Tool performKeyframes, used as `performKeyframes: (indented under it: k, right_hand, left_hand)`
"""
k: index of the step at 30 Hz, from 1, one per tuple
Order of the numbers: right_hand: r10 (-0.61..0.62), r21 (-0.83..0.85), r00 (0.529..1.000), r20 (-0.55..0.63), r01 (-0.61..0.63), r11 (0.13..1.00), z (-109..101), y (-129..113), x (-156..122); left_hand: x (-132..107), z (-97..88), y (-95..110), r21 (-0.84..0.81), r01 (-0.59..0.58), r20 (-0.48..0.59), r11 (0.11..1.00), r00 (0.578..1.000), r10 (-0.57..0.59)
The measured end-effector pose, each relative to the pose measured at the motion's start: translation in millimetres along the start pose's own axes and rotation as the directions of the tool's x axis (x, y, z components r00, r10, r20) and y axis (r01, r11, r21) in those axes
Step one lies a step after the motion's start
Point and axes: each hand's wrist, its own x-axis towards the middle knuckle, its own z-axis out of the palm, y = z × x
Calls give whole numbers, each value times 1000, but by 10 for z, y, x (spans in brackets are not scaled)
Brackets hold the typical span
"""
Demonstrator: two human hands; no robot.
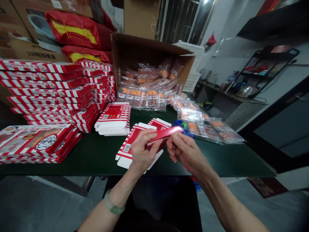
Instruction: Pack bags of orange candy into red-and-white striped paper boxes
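Note:
My left hand (143,149) is wrapped round a narrow red carton (162,133), held edge-up above the table, thumb on the near side. The fingers of my right hand (184,149) are curled and pinched at the carton's right end; what lies between them is too small to tell. Just behind that hand sits a blue tape dispenser (184,125) with a green part, partly covered by the carton and fingers. Under my left hand lie flat red-and-white box blanks (127,146) with white flaps and a barcode.
Stacked flat blanks (113,117) lie left of centre. Tall piles of striped boxes (48,93) and windowed boxes (36,141) stand farther left. A cardboard box (154,45) on its side holds clear food packs (142,96); more packs (217,129) spread right over the green table (229,159).

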Motion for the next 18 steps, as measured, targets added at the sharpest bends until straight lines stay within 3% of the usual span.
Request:
performKeyframes:
  k: [7,10,15,18]
  right_hand:
    - [117,-18,980,-158,-121,992,40,-88,-10]
    - [239,35,947,-216,-238,971,27,-82,-3]
    - [451,117,863,-227,-436,892,22,-86,43]
    - [457,113,871,-180,-443,889,78,-45,62]
  left_hand:
    - [-5,37,112,22,-51,27,998,998,50]
    - [-40,66,166,6,-59,31,998,998,58]
    - [-96,151,255,-2,-87,31,996,996,87]
    - [-92,162,310,11,-59,-7,998,998,59]
